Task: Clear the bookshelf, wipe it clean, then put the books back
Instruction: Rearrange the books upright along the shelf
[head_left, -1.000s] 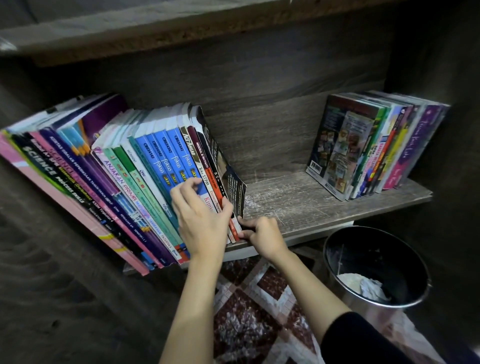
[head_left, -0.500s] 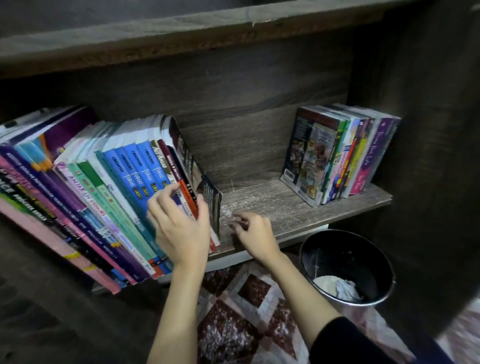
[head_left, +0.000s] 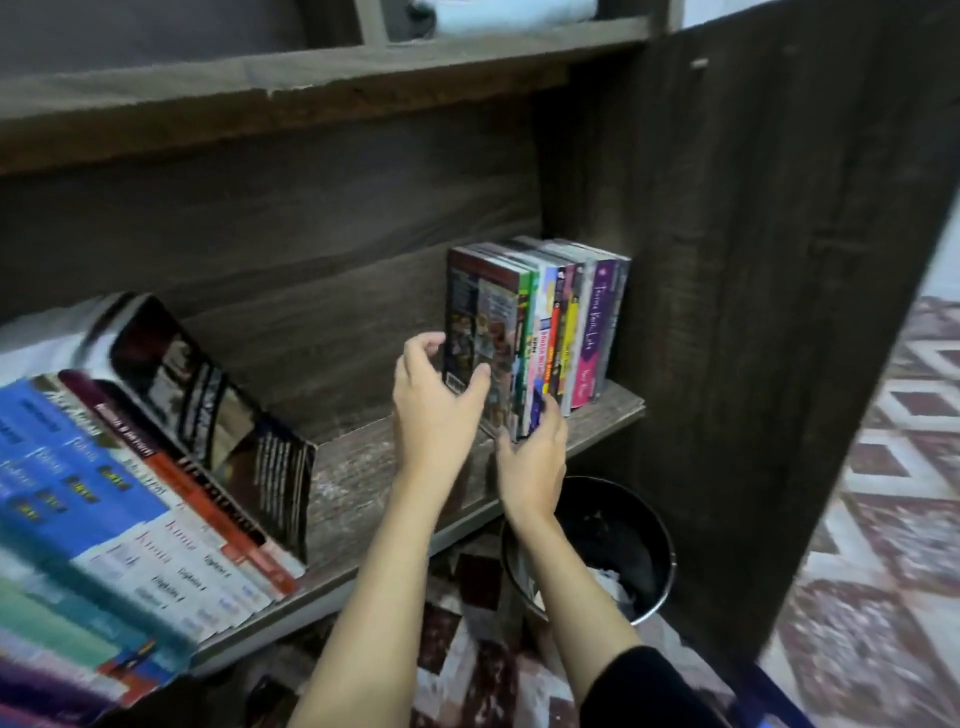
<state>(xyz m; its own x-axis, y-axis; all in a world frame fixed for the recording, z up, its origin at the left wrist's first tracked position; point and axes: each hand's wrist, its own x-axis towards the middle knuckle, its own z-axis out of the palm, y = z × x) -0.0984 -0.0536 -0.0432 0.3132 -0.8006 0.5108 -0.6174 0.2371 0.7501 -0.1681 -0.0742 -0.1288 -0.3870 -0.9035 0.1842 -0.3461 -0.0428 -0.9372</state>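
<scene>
Clearing seems barely begun: leaning books (head_left: 130, 467) and upright books (head_left: 571, 322) occupy the shelf (head_left: 353, 478); the half-open left hand (head_left: 434, 410) and right hand (head_left: 535, 452) cup the upright ones.

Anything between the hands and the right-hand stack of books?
Nothing visible. The left hand is at the outer cover of the stack of books, and the right hand is at the foot of the spines. The bin sits below the shelf, out of the way.

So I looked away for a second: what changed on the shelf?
The left hand and right hand came off the leaning books and moved right to the upright books: left cups the outer cover, right touches the spine bottoms; grip unclear. Shelf and bin unchanged.
</scene>
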